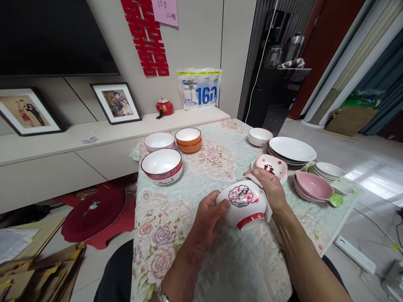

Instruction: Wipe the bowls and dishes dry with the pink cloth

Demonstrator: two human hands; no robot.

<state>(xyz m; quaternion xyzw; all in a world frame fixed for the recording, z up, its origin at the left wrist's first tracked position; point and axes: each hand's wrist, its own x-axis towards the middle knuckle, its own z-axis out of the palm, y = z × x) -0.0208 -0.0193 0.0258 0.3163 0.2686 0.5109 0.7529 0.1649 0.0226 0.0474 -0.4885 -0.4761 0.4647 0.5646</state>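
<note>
Left fingers grasp blossom-patterned bowl, right fingers press cloth against it; wiping looks unfinished; whether stacked red-banded bowls beyond left fingers are done, cannot tell

Both hands curled close together, forearms angled inward.

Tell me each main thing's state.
Round white bowl with red foot, tilted, held
Left hand, gripping that bowl
Pale pink cloth, pressed against the bowl
Right hand, holding the cloth
Round orange bowls, stacked upright
Large white plate, atop a stack
Glossy pink bowls, nested
Black television, dark
</note>
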